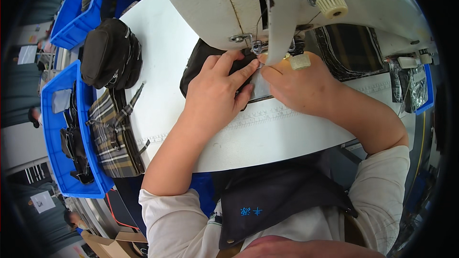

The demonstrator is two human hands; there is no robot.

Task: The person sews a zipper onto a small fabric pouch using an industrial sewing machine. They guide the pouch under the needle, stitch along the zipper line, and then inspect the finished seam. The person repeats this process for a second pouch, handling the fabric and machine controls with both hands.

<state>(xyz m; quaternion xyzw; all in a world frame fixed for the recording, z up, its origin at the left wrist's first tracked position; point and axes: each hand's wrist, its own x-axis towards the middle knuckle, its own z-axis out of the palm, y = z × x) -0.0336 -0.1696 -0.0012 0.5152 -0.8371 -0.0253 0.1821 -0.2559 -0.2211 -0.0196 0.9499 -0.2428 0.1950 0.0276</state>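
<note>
A white sewing machine (213,5) fills the top of the head view, its presser foot (256,47) over dark fabric (196,67) on the white table. My left hand (217,81) lies on this fabric with fingers spread, the index fingertip beside the presser foot. My right hand (299,86) is closed just right of the needle area, thumb and finger together at the edge of a pale translucent piece (261,88); what exactly they grip is unclear.
A dark bag (103,55) and plaid pieces (110,143) lie at left beside blue bins (52,148). Folded plaid fabric (349,48) and plastic packets (411,88) sit at right. Other people (71,220) appear at the far left edge.
</note>
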